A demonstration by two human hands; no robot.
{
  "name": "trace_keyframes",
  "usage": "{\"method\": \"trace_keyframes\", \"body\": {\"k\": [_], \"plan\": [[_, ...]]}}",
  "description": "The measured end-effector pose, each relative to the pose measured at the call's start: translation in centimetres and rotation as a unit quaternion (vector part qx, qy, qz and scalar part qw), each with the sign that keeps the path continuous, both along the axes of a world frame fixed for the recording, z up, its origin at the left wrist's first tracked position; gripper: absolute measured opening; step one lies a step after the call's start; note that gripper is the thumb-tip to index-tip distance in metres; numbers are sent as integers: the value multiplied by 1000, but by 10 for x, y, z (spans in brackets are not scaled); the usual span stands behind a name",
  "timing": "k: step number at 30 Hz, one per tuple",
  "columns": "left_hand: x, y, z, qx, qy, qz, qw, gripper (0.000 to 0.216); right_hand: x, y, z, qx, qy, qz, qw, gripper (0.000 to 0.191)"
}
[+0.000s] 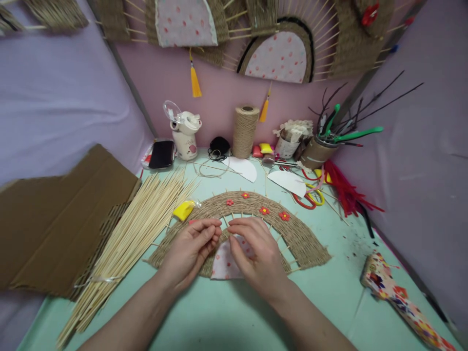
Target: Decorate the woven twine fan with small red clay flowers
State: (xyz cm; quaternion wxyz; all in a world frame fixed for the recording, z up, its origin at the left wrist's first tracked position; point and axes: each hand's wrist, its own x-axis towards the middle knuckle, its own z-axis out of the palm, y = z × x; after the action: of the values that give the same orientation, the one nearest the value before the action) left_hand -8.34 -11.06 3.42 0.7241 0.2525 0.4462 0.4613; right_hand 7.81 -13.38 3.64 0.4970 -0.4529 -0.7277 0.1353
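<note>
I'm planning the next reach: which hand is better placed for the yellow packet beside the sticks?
Probably the left hand: it is nearer the yellow packet, while the right hand is farther away.

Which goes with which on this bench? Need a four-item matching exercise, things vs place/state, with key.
Things
1. Woven fan
2. Sticks
3. Twine spool
4. Cardboard

Places and states
A. Standing upright near the back of the table
B. Brown sheet at the far left
C. Carrying red flowers, partly hidden behind the left hand and right hand
D. Pale, lying in a bundle

Pairs: 1-C, 2-D, 3-A, 4-B
</note>
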Motion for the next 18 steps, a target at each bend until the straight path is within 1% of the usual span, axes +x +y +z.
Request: {"method": "trace_keyframes", "body": {"k": [2, 4, 7, 11, 13, 16, 18], "plan": [[1, 1, 1, -21, -27, 8, 999, 25, 0, 0, 0, 5, -1, 1, 1000, 17], [1, 1, 1, -25, -69, 14, 997, 20, 1, 0, -1, 11, 0, 5, 1000, 18], [1, 3, 0, -34, -145, -3, 989, 13, 1, -1, -4, 12, -7, 12, 1000, 18], [0, 4, 1, -64, -211, -14, 975, 18, 0, -3, -7, 10, -20, 22, 1000, 19], [-1, 4, 3, -69, -231, -3, 970, 20, 0, -3, -8, 7, -25, 28, 999, 19], [-1, 3, 6, -90, -247, 30, 964, 29, -1, -3, -10, 6, -28, 32, 999, 20], [-1, 3, 7, -98, -254, 46, 961, 29, -1, -4, -12, 13, -24, 31, 999, 22]]}}
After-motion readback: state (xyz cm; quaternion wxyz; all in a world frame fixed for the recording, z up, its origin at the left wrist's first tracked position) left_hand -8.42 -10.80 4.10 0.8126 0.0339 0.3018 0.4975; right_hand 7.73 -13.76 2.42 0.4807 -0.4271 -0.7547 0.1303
